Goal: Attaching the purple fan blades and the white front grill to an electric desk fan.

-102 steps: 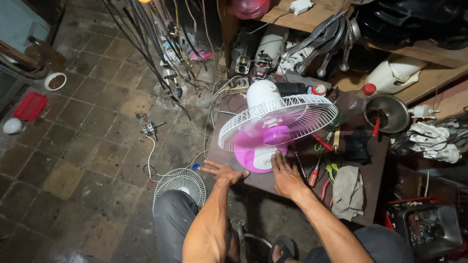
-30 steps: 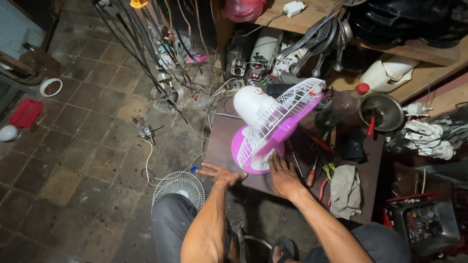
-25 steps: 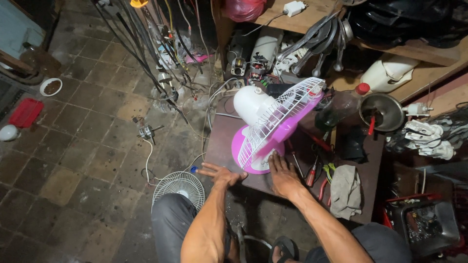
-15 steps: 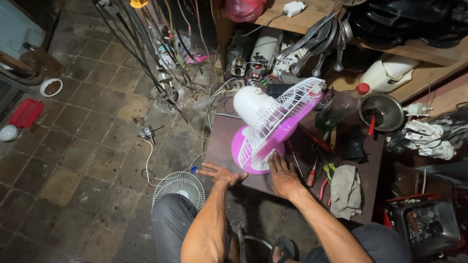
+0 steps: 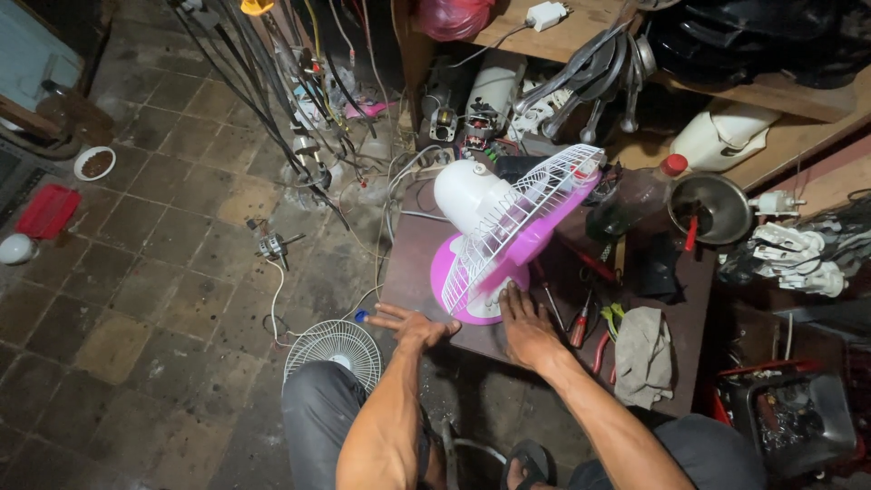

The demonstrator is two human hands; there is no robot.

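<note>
A pink and white fan [image 5: 508, 240] is seen tilted on the dark tabletop [image 5: 413, 272], its wire guard [image 5: 517, 222] facing toward 4 o'clock. The left hand [image 5: 413, 325] lies flat and open at 7 o'clock of the base, gripping nothing; the right hand [image 5: 526, 328] rests open, fingertips seemingly touching the base. The fan is judged light, top-heavy plastic; the guard is probably springy, so the white motor housing [image 5: 472, 191] or base is better grasped.

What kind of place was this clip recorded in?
Most likely a small appliance repair workshop. A pink-and-white fan sits on a low table by both hands, loose motors and tangled cables crowd the tiled floor, and screwdrivers and pliers lie beside a rag.
</note>
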